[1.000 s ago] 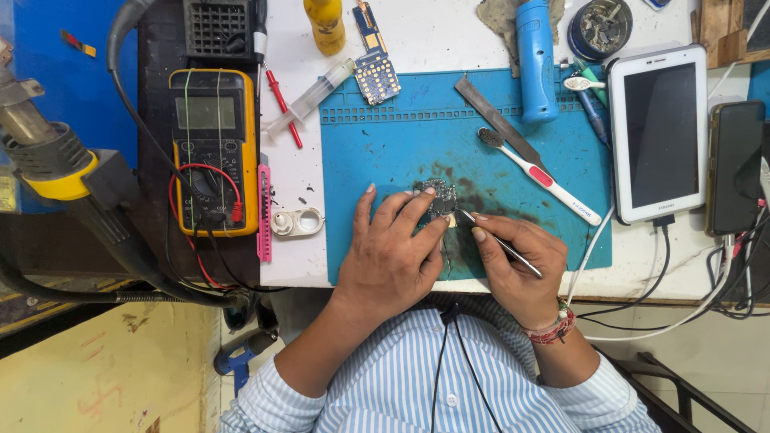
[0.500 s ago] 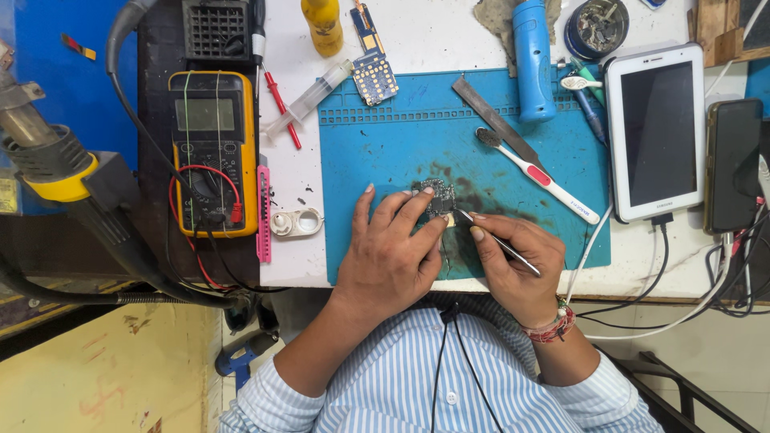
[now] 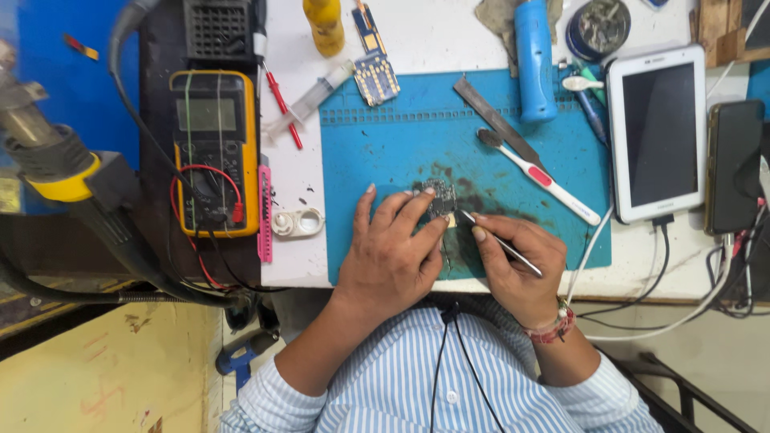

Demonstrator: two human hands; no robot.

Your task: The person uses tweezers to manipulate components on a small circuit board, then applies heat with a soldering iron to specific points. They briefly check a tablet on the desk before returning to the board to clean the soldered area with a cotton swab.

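The right hand [image 3: 517,269] pinches thin metal tweezers [image 3: 501,243] like a pencil, fingers closed tight round them. The tip points at the edge of a small dark circuit board [image 3: 437,198] lying on the blue work mat [image 3: 401,144], about the middle of it & close to the person. The left hand [image 3: 391,261] lies flat over the board's near side, fingers spread & pressing down – probably so the little board can't slide while the tip pokes at it. Both wrists rest low at the table edge, which looks like it keeps the hands steady for tiny work.

Further out on the mat: a white & red toothbrush [image 3: 539,176], a flat metal blade [image 3: 497,122] & a blue tube-shaped tool [image 3: 534,58] – all near enough to grab. A white tablet [image 3: 659,132] sits to the right w/ a cable in it. Far left is a yellow multimeter [image 3: 213,152], well apart from the hands.
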